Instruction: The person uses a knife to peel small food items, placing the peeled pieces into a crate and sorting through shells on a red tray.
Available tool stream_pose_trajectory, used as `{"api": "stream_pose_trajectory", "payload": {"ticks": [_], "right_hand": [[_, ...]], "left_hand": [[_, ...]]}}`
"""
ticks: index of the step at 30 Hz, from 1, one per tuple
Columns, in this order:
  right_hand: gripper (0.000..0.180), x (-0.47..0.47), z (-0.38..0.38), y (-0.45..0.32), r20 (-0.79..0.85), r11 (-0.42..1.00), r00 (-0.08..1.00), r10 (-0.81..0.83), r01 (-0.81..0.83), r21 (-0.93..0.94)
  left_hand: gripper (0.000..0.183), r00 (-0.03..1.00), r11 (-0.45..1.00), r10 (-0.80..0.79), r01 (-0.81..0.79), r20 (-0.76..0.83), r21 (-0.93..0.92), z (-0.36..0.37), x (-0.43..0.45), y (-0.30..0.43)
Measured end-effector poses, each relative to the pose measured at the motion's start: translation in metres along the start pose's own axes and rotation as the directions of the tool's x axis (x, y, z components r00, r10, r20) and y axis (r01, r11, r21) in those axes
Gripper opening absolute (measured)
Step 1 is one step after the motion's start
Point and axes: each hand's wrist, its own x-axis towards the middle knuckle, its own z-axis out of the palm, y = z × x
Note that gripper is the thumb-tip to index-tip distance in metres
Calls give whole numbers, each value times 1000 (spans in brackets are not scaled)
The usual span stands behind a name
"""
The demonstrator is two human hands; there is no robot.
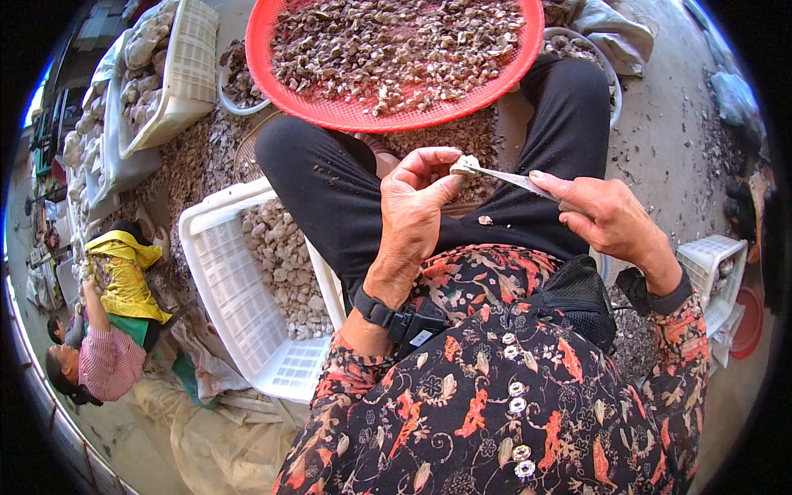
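A small pale lump (pixel 464 165) is pinched between the thumb and fingers of my left hand (pixel 417 189), above my lap. My right hand (pixel 603 210) grips a narrow pointed knife (pixel 516 179), the handle mostly hidden in the fingers. The blade points left, and its tip meets the lump. Beyond my hands is a round red mesh tray (pixel 396 120) by my knees, bearing many small brownish and whitish pieces (pixel 396 52). Left of my leg, a tilted white plastic basket (pixel 247 309) holds many larger greyish lumps (pixel 281 260).
Dark scraps (pixel 192 154) litter the floor. White crates (pixel 185 80) of bags and lumps stand at upper left. A person in a yellow apron (pixel 124 272) works farther left. A pale basin (pixel 609 68) of pieces is beside my right knee; a small white basket (pixel 711 272) stands at far right.
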Motion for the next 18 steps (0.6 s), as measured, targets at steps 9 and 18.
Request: {"api": "stream_pose_trajectory", "payload": {"ticks": [9,18], "right_hand": [[59,3,1,-4,-3,998,1000,24,-24,-60],[58,11,6,0,-146,998,989,-5,-4,-63]], "left_hand": [[25,997,996,-82,82,3,-18,3,1,-1],[24,993,990,-109,106,-33,-97,5,1,2]]}}
